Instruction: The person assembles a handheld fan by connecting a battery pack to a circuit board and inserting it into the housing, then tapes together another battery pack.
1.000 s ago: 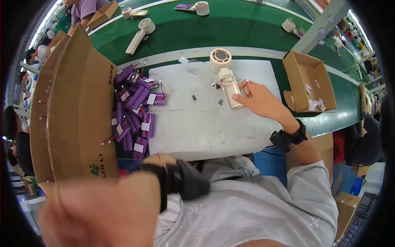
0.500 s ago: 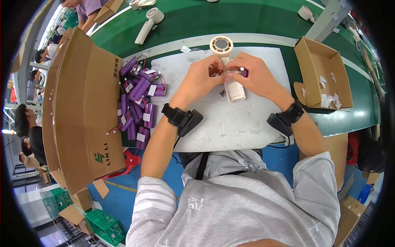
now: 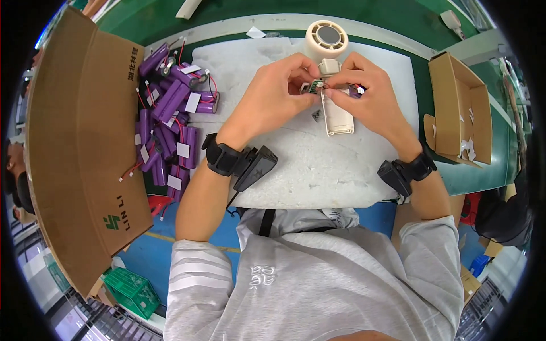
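A cream handheld fan (image 3: 327,41) lies on the white foam sheet (image 3: 284,170), its open handle shell (image 3: 339,118) pointing toward me. Above the shell, my left hand (image 3: 277,91) pinches a small green circuit board (image 3: 314,86) between thumb and fingers. My right hand (image 3: 368,94) is closed, its thumb and fingertip meeting at the board's edge; the tiny part between them is mostly hidden. Part of a purple battery (image 3: 356,91) with a white plug shows within the right hand's curled fingers. A small dark piece (image 3: 317,116) rests on the foam beside the shell.
Purple batteries (image 3: 170,102) with red wires are heaped left of the foam, against a tall cardboard box (image 3: 85,136). At the right, an open carton (image 3: 460,108) contains white paper scraps. Another fan (image 3: 451,21) lies at the far right on the green belt.
My view has shifted, placing the fan higher and slightly right. My hands have parted a little, and the green board now shows between them.
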Available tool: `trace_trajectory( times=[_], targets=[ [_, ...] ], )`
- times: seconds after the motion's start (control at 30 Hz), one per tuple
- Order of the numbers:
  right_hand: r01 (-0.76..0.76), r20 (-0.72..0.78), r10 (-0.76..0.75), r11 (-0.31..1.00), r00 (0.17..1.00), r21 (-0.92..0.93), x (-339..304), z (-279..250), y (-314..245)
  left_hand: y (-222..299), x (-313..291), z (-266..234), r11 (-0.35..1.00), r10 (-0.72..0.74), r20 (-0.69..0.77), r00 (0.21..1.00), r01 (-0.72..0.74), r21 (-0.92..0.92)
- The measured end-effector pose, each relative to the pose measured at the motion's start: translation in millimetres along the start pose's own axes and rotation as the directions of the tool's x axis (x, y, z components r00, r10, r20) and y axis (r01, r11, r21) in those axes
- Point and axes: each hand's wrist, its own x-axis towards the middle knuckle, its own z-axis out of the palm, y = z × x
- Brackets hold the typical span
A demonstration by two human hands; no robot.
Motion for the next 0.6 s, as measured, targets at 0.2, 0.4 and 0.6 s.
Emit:
trace_trajectory(
  times=[0.2,0.4,0.6],
  targets=[
    [0.002,-0.037,-0.005,0.997,0.999,-0.076,-4,7,-8,-6,-2,-6,0.954,0.182,0.036,0.983,-0.185,0.237],
    [-0.002,-0.052,-0.004,0.995,0.999,-0.104,-5,7,-7,-6,-3,-7,0.945,0.142,-0.014,0.990,-0.131,0.298],
    [0.049,-0.049,-0.058,0.985,0.997,-0.166,-5,8,-5,-5,-1,3,0.964,0.191,-0.006,0.982,-0.186,0.191]
  ],
)
